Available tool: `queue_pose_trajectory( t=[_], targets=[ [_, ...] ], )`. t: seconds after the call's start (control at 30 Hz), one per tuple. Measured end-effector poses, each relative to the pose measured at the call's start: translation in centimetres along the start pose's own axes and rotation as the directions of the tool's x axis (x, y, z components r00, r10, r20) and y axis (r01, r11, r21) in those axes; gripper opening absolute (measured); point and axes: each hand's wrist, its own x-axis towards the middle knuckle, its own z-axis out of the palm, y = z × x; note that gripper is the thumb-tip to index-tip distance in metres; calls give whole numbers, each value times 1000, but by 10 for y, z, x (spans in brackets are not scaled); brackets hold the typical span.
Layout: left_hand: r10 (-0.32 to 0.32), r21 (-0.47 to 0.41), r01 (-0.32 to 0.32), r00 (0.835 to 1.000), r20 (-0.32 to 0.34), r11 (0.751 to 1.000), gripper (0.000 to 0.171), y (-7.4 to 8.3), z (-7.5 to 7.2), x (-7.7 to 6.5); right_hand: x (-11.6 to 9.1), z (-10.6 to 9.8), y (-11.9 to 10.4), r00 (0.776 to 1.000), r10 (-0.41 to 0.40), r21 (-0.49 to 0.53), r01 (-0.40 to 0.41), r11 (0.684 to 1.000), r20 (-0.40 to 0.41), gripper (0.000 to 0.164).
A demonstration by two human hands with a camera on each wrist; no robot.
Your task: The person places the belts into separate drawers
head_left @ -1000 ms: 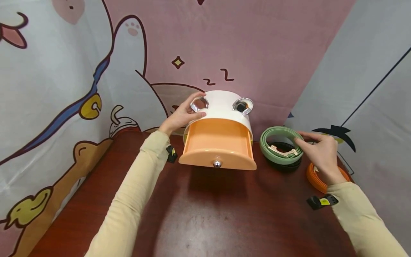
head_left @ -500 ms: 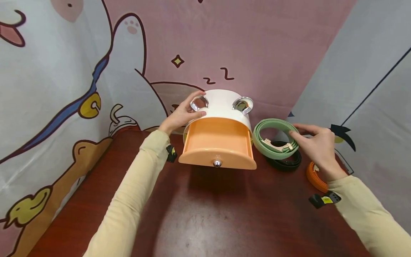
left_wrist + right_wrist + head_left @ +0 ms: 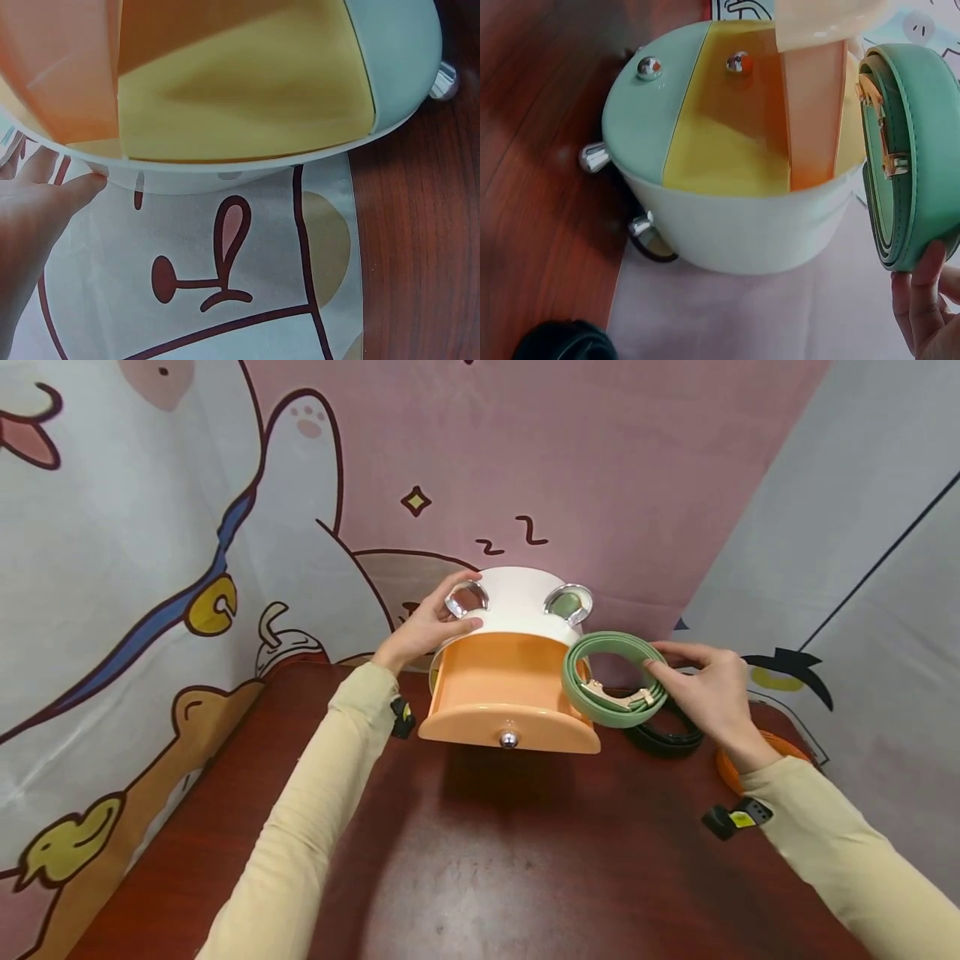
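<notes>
A white storage box (image 3: 517,602) with silver ear-like loops stands at the back of the table, its orange drawer (image 3: 508,727) pulled out. My left hand (image 3: 426,631) rests on the box's upper left side, thumb and index finger spread about the left loop (image 3: 467,599). In the left wrist view, the thumb of the left hand (image 3: 37,210) touches the box's rim. My right hand (image 3: 705,693) pinches a coiled green belt (image 3: 613,714) with a gold buckle by its right side. The belt hangs in the air over the drawer's right edge, hiding part of it.
A coiled black belt (image 3: 663,742) lies on the dark red table (image 3: 480,868), right of the drawer. Farther right is a coiled orange belt (image 3: 727,772), partly behind the right wrist. A printed cloth (image 3: 600,468) hangs behind the table.
My right hand has lifted the green belt off the black one and carried it left to the drawer's right side. The left hand and the box have stayed in place.
</notes>
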Motion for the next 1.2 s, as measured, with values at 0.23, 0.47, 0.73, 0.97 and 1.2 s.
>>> queue_pose_trajectory(
  t=[0.23,0.47,0.73,0.97,1.2],
  targets=[
    [-5,-41,5,1000,3,999,64,-1,2,1,6,7,-10,1000,-20,28,19,999,6,26],
    [-3,-29,4,1000,5,1000,64,-1,1,1,14,10,-25,1000,-15,67,15,998,0,24],
    [11,-1,-11,1000,2,1000,64,-2,-1,2,24,14,-47,987,94,128,-111,986,127,28],
    [21,-5,-21,1000,1,1000,63,-3,-2,2,26,27,-55,972,74,205,-121,971,225,28],
    [19,-11,-19,1000,-1,1000,64,-4,-1,1,26,40,-58,947,80,203,-149,968,312,29]
  ],
)
